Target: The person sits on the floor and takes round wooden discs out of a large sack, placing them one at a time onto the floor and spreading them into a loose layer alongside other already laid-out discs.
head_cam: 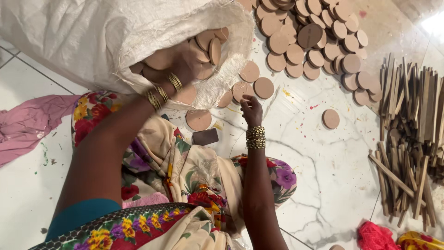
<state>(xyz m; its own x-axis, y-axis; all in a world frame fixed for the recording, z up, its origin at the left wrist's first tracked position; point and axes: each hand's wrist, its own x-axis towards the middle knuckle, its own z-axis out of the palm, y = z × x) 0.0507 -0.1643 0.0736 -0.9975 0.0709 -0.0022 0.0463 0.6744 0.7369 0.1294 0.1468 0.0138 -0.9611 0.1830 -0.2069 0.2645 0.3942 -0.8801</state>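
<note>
I am reaching my left hand [178,69] into the mouth of the white woven sack [92,37], and my fingers are curling over the round brown discs [208,44] lying loose inside it; they are buried among the pieces, so I cannot tell whether they are gripping one or only raking through them. My right hand [249,109] is hovering over the marble floor [323,153], fingertips bunched and touching the edge of one disc [241,89] lying just outside the sack's lip, with another disc [264,87] right beside it; the hand is pinched down on that edge but not lifting anything that I can see.

These discs are looking thin, flat and stiff, like cut board, so I am judging them light and dry, not slippery, and unlikely to bend. Lying flat on smooth stone, they are hard to get under, so taking one by its rim with thumb and fingertips, or sliding it first, seems the surest hold. In the sack several are standing on edge, which is offering an easier pinch.

The sack itself is soft and slumping, its mouth gaping towards me, still holding a good number of discs. Beyond it a large heap of discs [314,41] is spreading over the floor, one single disc [330,118] is lying apart, and a pile of thin wooden sticks [409,139] is lying well off to my right. A small dark rectangular piece [205,137] is resting by my knee
</note>
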